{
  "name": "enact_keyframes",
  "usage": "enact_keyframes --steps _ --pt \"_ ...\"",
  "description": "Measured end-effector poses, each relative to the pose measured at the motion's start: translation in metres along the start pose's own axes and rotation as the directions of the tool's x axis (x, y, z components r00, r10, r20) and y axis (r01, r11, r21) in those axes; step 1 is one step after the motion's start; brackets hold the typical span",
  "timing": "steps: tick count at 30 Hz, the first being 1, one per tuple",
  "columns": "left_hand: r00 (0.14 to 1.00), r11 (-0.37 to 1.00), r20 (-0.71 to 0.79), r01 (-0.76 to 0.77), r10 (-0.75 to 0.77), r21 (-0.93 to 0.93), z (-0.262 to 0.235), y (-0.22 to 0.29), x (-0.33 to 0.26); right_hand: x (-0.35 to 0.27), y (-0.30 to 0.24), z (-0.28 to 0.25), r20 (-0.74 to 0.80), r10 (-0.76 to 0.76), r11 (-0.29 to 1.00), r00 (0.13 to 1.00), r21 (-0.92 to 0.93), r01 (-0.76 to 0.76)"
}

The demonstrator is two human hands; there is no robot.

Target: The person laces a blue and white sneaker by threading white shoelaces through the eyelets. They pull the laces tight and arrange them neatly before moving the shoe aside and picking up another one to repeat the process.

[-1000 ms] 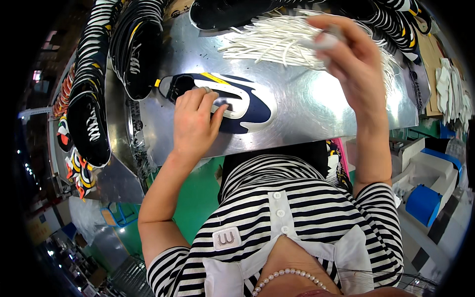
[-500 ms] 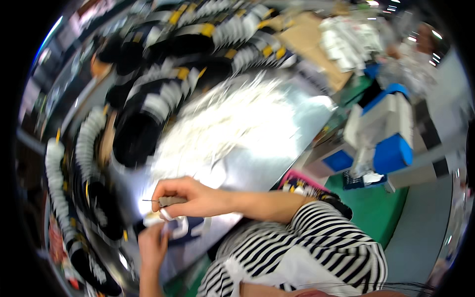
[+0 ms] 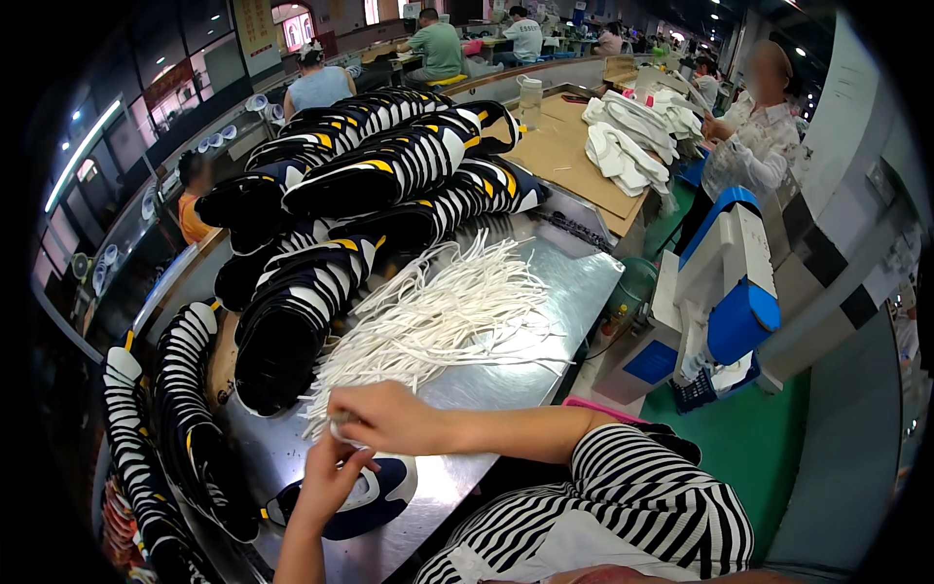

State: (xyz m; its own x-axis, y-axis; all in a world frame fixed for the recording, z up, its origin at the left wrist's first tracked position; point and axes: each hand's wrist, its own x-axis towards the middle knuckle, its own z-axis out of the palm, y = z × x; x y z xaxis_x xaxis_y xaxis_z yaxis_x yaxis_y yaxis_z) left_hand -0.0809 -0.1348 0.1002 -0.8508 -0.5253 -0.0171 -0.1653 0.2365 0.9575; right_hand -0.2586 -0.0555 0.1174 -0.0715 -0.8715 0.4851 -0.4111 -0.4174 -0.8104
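My right hand [image 3: 387,417] is closed, its fingers curled round a small grey-handled hook tool [image 3: 341,417] that is now mostly covered by them. A white shoelace [image 3: 342,435] loops at the fingertips. Just below, my left hand [image 3: 331,477] pinches at the same lace, its fingertips nearly touching the right hand; the exact grip is partly hidden. Under both hands a navy and white shoe upper [image 3: 394,496] lies flat on the metal table [image 3: 496,394], partly covered by my left hand. Beyond my hands spreads a loose heap of white shoelaces [image 3: 457,307].
Nested rows of black-and-white shoe uppers [image 3: 292,326] with yellow tabs crowd the table's left and far sides. White fabric pieces [image 3: 628,141] lie on brown cardboard [image 3: 555,146]. A white-and-blue machine [image 3: 725,282] stands right. A co-worker [image 3: 759,146] stands beyond it; others sit farther back.
The view has steadied and tilted up, showing more of the room. My hands have drawn together, and the thin metal tip that stuck out from my right hand is now hidden.
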Motion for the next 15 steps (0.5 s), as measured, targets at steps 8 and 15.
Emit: enact_keyframes --steps 8,15 --pt "0.993 0.992 -0.104 -0.063 0.052 -0.109 0.008 0.015 0.022 -0.008 0.004 -0.076 -0.154 0.165 0.986 0.974 0.048 -0.159" --pt "0.998 0.985 0.069 -0.016 0.004 0.169 0.028 -0.001 0.048 0.001 -0.017 -0.065 -0.121 0.015 0.966 0.992 -0.254 -0.046"
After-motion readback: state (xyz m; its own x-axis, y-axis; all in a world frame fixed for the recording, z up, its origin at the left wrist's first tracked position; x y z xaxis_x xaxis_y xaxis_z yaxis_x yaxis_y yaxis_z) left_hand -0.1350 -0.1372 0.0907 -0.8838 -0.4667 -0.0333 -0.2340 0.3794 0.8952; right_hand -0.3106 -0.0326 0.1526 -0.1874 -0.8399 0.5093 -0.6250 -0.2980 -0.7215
